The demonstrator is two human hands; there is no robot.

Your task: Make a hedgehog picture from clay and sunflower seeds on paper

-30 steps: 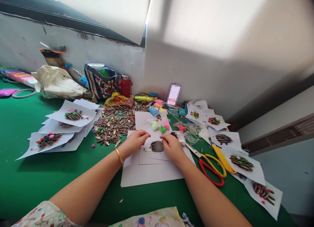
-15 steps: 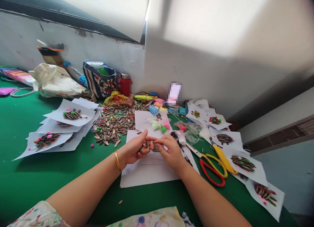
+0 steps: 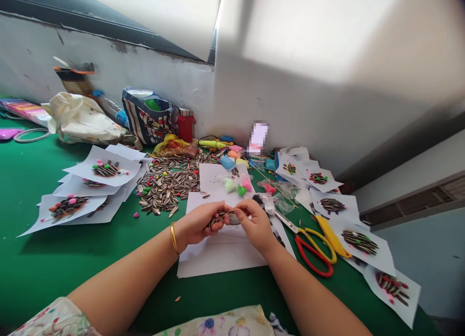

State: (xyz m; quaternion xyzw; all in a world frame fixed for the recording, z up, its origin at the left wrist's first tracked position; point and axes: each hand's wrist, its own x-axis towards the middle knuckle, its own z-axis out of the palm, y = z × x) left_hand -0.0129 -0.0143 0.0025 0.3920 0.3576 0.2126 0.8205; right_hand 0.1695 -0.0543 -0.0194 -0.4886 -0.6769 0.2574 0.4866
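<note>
My left hand (image 3: 208, 220), with a gold bangle at the wrist, is curled around several striped sunflower seeds (image 3: 217, 218). Its fingertips meet those of my right hand (image 3: 254, 225), which is closed in a pinch; what lies between those fingers is too small to make out. Both hands are above a stack of white paper (image 3: 218, 258). Just under the fingers a dark, grey patch shows on the sheet, partly hidden. Left of the paper spreads a heap of sunflower seeds (image 3: 170, 185) mixed with small coloured bits.
Scissors (image 3: 316, 248) with red and yellow handles and a yellow cutter (image 3: 332, 236) lie right of the paper. Sheets with seed hedgehogs are at left (image 3: 116, 181) and right (image 3: 385, 258). Clay lumps (image 3: 241, 188), a phone (image 3: 258, 138), a red flask (image 3: 186, 125) and bags (image 3: 150, 115) stand behind.
My left thumb has come down toward the fingers, and the right fingertips have shifted slightly to the right. The surrounding things stay where they were.
</note>
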